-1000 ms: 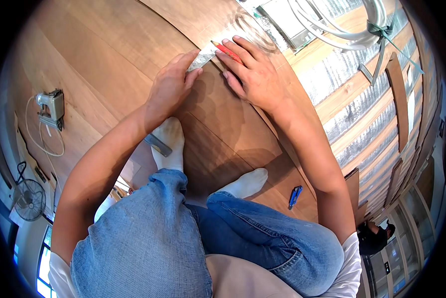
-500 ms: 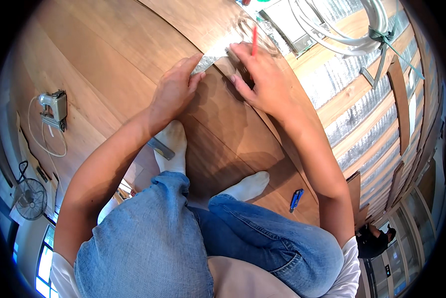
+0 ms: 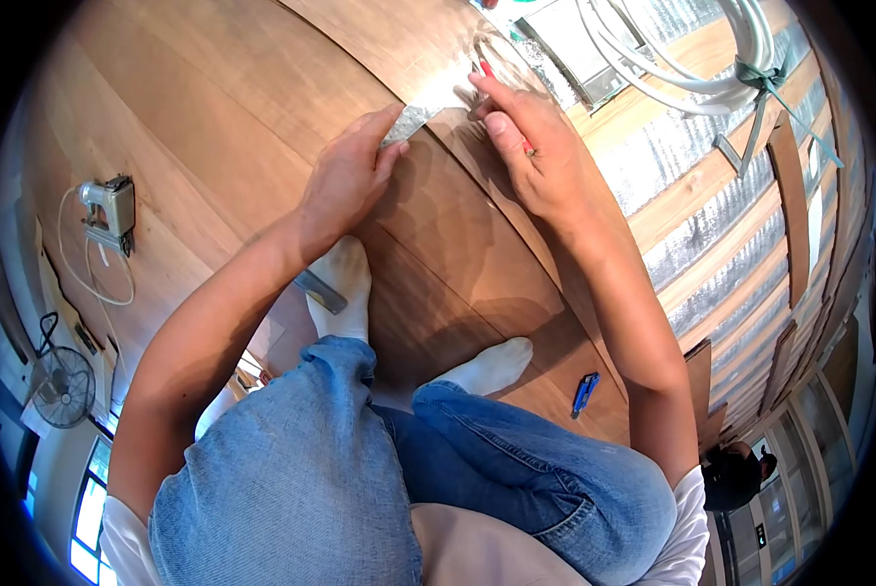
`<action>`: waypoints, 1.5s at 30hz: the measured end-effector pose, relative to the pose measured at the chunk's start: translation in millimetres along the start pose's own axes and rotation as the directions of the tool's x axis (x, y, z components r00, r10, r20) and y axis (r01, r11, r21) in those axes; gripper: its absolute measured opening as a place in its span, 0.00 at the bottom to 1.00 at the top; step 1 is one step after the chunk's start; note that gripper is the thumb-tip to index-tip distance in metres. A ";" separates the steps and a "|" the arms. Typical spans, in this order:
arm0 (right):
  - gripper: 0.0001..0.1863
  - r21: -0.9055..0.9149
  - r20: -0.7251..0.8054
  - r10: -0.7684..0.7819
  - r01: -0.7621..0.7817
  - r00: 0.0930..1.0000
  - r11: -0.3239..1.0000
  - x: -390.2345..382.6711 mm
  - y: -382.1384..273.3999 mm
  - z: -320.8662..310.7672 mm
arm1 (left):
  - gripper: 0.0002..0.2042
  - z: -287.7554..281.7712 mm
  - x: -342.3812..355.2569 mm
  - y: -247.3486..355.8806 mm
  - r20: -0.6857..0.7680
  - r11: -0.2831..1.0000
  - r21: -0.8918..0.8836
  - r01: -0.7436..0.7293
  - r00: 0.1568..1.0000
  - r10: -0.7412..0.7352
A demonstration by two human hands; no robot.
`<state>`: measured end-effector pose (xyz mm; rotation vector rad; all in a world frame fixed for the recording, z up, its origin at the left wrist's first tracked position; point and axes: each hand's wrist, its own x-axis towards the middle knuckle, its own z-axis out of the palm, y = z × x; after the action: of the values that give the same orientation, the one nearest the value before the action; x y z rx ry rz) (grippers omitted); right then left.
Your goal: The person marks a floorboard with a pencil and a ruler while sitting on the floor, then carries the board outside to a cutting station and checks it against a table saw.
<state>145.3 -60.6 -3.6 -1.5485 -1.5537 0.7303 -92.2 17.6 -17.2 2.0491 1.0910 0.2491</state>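
My left hand (image 3: 345,176) rests at the edge of a brown wood panel (image 3: 438,230), its fingers stretched out and thumb apart beside a silvery gap (image 3: 415,119). Across that gap, my right hand (image 3: 536,146) is closed around a slim red pencil or marker (image 3: 487,69). Part of it sticks out past the index finger, and a bit of red shows below the thumb. A narrow wood strip (image 3: 482,161) runs along the panel's right side under this hand. Both of my socked feet stand on the panel.
A blue utility knife (image 3: 584,394) lies near my right knee. By my left foot is a grey metal tool (image 3: 321,291). A nail gun (image 3: 114,217) with a hose sits at left, near a fan (image 3: 64,388). Coiled white cable (image 3: 741,59) and wooden battens (image 3: 697,190) over foil are at right.
My right hand has shifted slightly right and turned, drawing back from the panel edge. The red pencil or marker has tipped from upright to slanting. My left hand stays in place.
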 end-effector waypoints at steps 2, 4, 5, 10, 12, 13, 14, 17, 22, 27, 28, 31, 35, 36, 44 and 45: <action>0.17 0.074 -0.071 0.147 -0.142 0.987 0.987 0.2 -4.8 1.6 | 0.20 0.1 -0.3 -0.6 -0.001 1.000 0.002 -0.006 1.000 0.006; 0.17 0.060 -0.049 0.143 -0.140 0.989 0.988 -1.6 -0.6 1.8 | 0.20 0.4 -0.6 -0.2 0.004 1.000 0.010 -0.002 1.000 0.002; 0.17 0.046 -0.030 0.136 -0.134 0.990 0.990 -2.3 1.9 2.4 | 0.20 0.4 -1.2 0.1 0.006 1.000 0.008 0.000 1.000 0.000; 0.17 -0.023 -0.016 0.087 -0.087 0.996 0.996 0.0 1.2 1.4 | 0.20 1.0 -0.7 0.6 0.006 1.000 -0.006 0.014 1.000 -0.014; 0.16 -0.026 -0.011 0.133 -0.134 0.991 0.991 0.9 -0.6 3.1 | 0.19 1.0 -1.6 0.1 -0.005 1.000 -0.004 0.007 1.000 -0.007; 0.16 -0.005 0.007 0.140 -0.140 0.990 0.990 1.8 1.1 4.8 | 0.19 0.9 -1.6 0.0 -0.016 1.000 -0.001 0.000 1.000 0.000; 0.15 0.017 0.024 0.145 -0.146 0.989 0.989 2.7 1.9 6.0 | 0.19 0.7 -1.6 0.0 -0.016 1.000 -0.002 -0.002 1.000 0.002; 0.14 -0.023 0.025 0.131 -0.131 0.991 0.991 5.0 0.4 7.7 | 0.19 1.4 -1.0 -0.3 0.001 1.000 0.003 0.008 1.000 -0.008; 0.12 -0.011 0.027 0.135 -0.135 0.990 0.991 6.1 -1.0 6.9 | 0.19 3.0 0.6 -1.6 0.004 1.000 0.018 -0.006 1.000 0.006; 0.11 -0.020 0.016 0.094 -0.094 0.995 0.995 8.2 -1.6 6.9 | 0.19 3.1 0.2 -1.4 0.004 1.000 0.015 0.007 1.000 -0.007; 0.11 -0.029 0.039 0.099 -0.098 0.994 0.995 8.4 -0.7 7.0 | 0.19 4.2 0.0 -2.6 -0.013 1.000 0.007 0.007 1.000 -0.007; 0.11 -0.033 0.041 0.087 -0.086 0.995 0.996 9.5 -0.1 7.3 | 0.19 6.1 0.6 -5.8 -0.007 1.000 0.014 -0.003 1.000 0.003; 0.12 -0.043 0.080 0.102 -0.099 0.992 0.994 14.1 -4.4 5.2 | 0.18 7.7 -0.1 -9.5 -0.036 0.999 0.017 -0.042 0.998 0.042; 0.12 -0.046 0.078 0.105 -0.102 0.991 0.994 13.4 -2.4 4.6 | 0.18 7.0 1.0 -7.9 -0.023 1.000 0.003 -0.023 0.999 0.023; 0.10 -0.066 0.043 0.053 -0.050 0.998 0.997 16.6 0.1 8.7 | 0.19 5.7 1.7 -3.0 -0.021 0.999 0.000 -0.044 0.999 0.044; 0.10 -0.065 0.042 0.054 -0.051 0.998 0.997 15.8 -0.6 7.0 | 0.19 3.8 2.2 -1.7 -0.014 0.999 0.001 -0.036 0.999 0.036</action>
<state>140.2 -44.0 -4.4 -1.6357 -1.5872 0.7550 -90.0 17.8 -21.4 2.0721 1.0639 0.2811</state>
